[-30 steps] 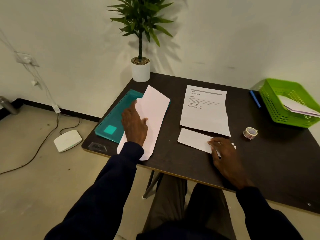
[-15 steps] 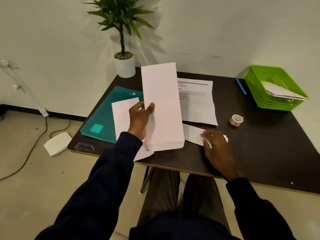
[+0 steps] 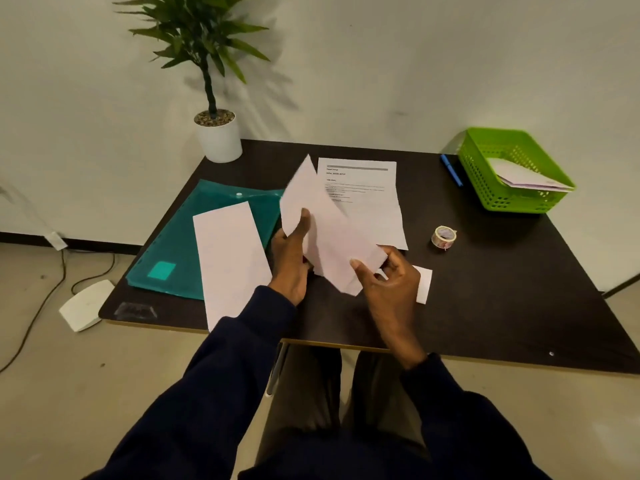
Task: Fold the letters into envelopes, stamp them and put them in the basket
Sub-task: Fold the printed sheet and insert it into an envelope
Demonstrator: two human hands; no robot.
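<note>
Just above the folded letter point(image 3: 424, 284) on the tabletop point(image 3: 502, 289), both hands clamp a white envelope point(image 3: 329, 233) in the air, the left hand point(image 3: 289, 261) on its far-left edge, the right hand point(image 3: 384, 282) pinching its near corner. Its long axis slants from far left down towards the letter, so the right hand, almost over the letter, seems better placed to fetch it.

The left hand point(image 3: 289, 259) and right hand point(image 3: 389, 284) grip a tilted envelope point(image 3: 332, 233) over the table point(image 3: 519, 289). Behind the envelope lies a letter point(image 3: 369, 206); right of it, a basket point(image 3: 491, 188).
</note>
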